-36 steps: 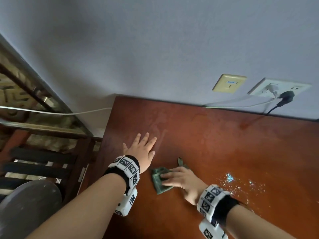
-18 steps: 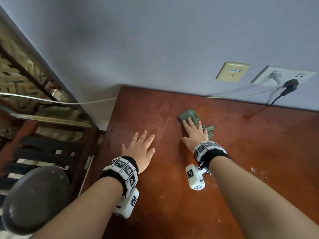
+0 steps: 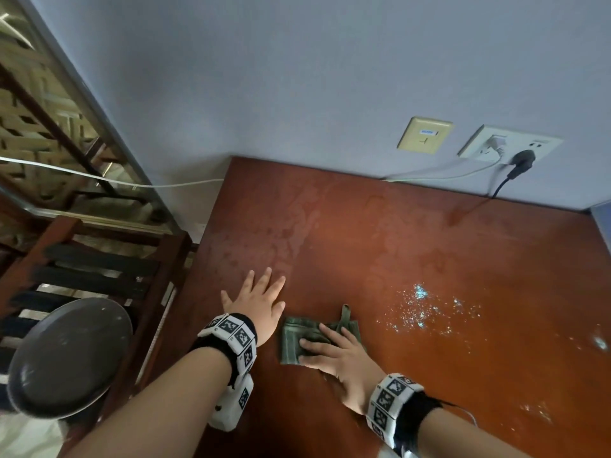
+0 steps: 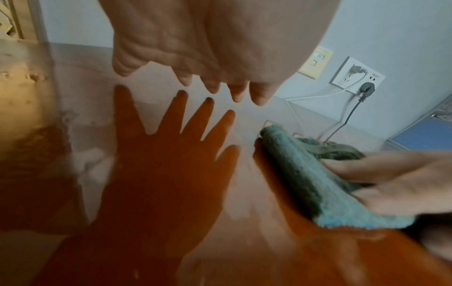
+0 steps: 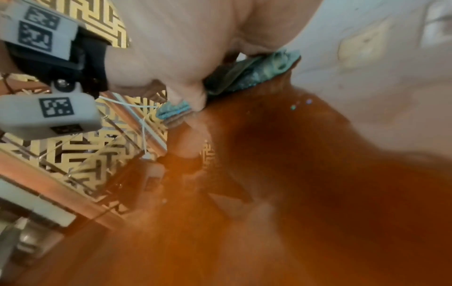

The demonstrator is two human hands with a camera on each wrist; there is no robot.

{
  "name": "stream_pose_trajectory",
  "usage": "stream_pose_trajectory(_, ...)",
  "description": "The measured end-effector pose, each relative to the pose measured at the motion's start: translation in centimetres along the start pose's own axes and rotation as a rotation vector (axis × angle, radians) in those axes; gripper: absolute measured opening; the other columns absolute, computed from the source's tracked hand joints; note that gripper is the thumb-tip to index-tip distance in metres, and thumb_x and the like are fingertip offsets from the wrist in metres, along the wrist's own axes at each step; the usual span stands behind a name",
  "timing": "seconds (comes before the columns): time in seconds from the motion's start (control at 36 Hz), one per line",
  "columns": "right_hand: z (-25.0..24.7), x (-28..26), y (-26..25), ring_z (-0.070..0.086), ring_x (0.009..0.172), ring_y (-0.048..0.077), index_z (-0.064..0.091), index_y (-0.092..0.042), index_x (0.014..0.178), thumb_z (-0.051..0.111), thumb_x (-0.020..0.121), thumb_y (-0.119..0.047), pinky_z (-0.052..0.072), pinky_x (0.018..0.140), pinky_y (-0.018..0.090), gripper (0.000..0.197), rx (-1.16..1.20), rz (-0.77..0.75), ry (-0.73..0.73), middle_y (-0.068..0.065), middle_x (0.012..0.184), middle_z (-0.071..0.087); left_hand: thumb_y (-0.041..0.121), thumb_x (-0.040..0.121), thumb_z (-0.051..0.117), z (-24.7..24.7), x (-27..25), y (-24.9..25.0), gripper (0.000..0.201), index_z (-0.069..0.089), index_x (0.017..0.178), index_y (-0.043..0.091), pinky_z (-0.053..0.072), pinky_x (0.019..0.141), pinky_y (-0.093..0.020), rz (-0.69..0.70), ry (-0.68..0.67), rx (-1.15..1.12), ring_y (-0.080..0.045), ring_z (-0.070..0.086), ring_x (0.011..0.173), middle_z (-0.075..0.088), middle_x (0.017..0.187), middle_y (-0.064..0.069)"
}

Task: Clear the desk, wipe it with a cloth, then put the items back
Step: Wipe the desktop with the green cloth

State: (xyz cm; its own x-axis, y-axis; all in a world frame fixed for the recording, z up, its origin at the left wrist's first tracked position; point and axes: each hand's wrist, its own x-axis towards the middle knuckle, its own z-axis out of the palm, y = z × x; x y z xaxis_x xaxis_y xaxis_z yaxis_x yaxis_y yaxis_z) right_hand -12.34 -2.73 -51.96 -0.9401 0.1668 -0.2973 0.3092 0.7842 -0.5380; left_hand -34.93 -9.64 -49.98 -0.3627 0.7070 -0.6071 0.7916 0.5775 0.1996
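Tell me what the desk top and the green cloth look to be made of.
Desk: probably wood or wood-look laminate with a glossy reddish-brown finish; it mirrors the left hand in the left wrist view and shows wet streaks. Which of the two, the pictures cannot settle.

Cloth: soft woven fabric, likely terry or microfibre; its fuzzy nap and limp folds show under the flat right hand.

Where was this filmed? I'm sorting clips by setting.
Probably a home or office room: a reddish wooden desk stands against a painted wall with a wall socket, a black plug in it, and a stool beside it.
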Motion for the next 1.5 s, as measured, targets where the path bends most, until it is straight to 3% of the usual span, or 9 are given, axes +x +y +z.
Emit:
stream_pose_trajectory(0.17,-0.9,0.7,0.3,0.035,0.129,0.008,0.065,-0.021,0.121,0.046,0.077,-0.001,0.023,0.109,0.028,0.052,0.070,-0.066,0.153,-0.010,0.134,0.055,0.047,0.105,0.020,1.8,-1.5,0.7,0.054,-0.002,0.154,0.047,0.008,0.115,-0.068,-0.019,-0.010,-0.028,-0.018,-0.016,0.150,-0.016,0.162,0.018)
stream_pose_trajectory(0.31,-3.9,2.7,1.5,0.052,0.116,0.019,0.070,-0.016,0.112,0.048,0.072,0.017,0.030,0.105,0.029,0.056,0.055,-0.032,0.275,-0.002,0.121,0.066,0.042,0.106,0.019,2.7,-2.3,0.3,0.053,-0.007,0.152,0.050,0.008,0.112,-0.073,-0.060,-0.039,-0.023,-0.021,-0.022,0.149,-0.023,0.160,0.019)
stream_pose_trajectory(0.44,-7.2,5.0,3.4,0.038,0.129,0.020,0.056,-0.024,0.131,0.041,0.082,0.012,0.030,0.114,0.041,0.063,0.133,0.332,0.530,-0.005,0.145,0.043,0.040,0.107,0.018,2.4,-1.8,-0.1,0.052,-0.006,0.151,0.053,0.006,0.110,-0.075,-0.045,-0.093,-0.052,-0.022,-0.025,0.148,-0.023,0.160,0.020)
stream_pose_trajectory(0.56,-8.4,7.5,4.9,0.007,0.146,0.025,0.022,-0.032,0.150,0.039,0.088,0.002,0.018,0.117,0.041,0.072,0.080,0.618,0.257,-0.009,0.160,0.004,0.039,0.107,0.018,1.8,-1.4,-0.4,0.050,-0.002,0.151,0.053,0.006,0.109,-0.076,-0.030,-0.135,-0.079,-0.022,-0.025,0.148,-0.021,0.161,0.019)
stream_pose_trajectory(0.69,-6.3,8.5,4.4,-0.015,0.145,0.029,0.003,-0.035,0.152,0.042,0.096,-0.035,-0.002,0.116,0.051,0.067,-0.052,0.625,0.122,-0.012,0.158,-0.015,0.037,0.107,0.018,1.8,-1.5,-0.4,0.051,0.000,0.152,0.052,0.005,0.109,-0.076,-0.022,-0.140,-0.091,-0.022,-0.025,0.148,-0.021,0.161,0.019)
stream_pose_trajectory(1.0,1.1,0.8,-2.3,-0.013,0.143,0.008,0.030,-0.049,0.142,0.047,0.090,-0.010,-0.012,0.113,0.038,0.067,-0.072,0.057,0.000,-0.032,0.151,0.002,0.037,0.107,0.022,2.0,-3.4,-1.3,0.053,-0.002,0.153,0.048,0.009,0.112,-0.072,0.011,-0.011,-0.045,-0.015,-0.008,0.152,-0.008,0.163,0.019)
stream_pose_trajectory(1.17,3.1,-3.2,-4.9,0.012,0.134,-0.007,0.058,-0.036,0.127,0.048,0.085,0.008,-0.004,0.106,0.010,0.063,0.079,-0.017,0.031,-0.031,0.140,0.033,0.042,0.106,0.021,3.1,-5.7,-0.8,0.053,-0.002,0.152,0.051,0.008,0.112,-0.072,0.058,0.013,0.004,-0.017,-0.015,0.151,-0.014,0.162,0.021)
stream_pose_trajectory(1.31,2.2,-5.4,-4.5,0.034,0.122,-0.014,0.069,-0.027,0.114,0.043,0.080,0.018,0.024,0.111,0.015,0.063,0.278,0.087,0.040,-0.029,0.128,0.049,0.043,0.106,0.021,3.5,-6.8,-1.2,0.052,-0.001,0.153,0.050,0.008,0.115,-0.068,0.059,0.024,0.030,-0.018,-0.015,0.151,-0.015,0.162,0.021)
stream_pose_trajectory(1.5,-1.5,-1.6,-2.8,0.029,0.136,0.005,0.057,-0.037,0.126,0.040,0.088,0.011,0.014,0.119,0.034,0.064,0.276,0.475,0.368,-0.025,0.144,0.035,0.044,0.106,0.021,4.1,-7.9,-2.3,0.052,0.000,0.153,0.050,0.007,0.115,-0.068,0.057,0.022,0.049,-0.019,-0.015,0.151,-0.014,0.162,0.020)
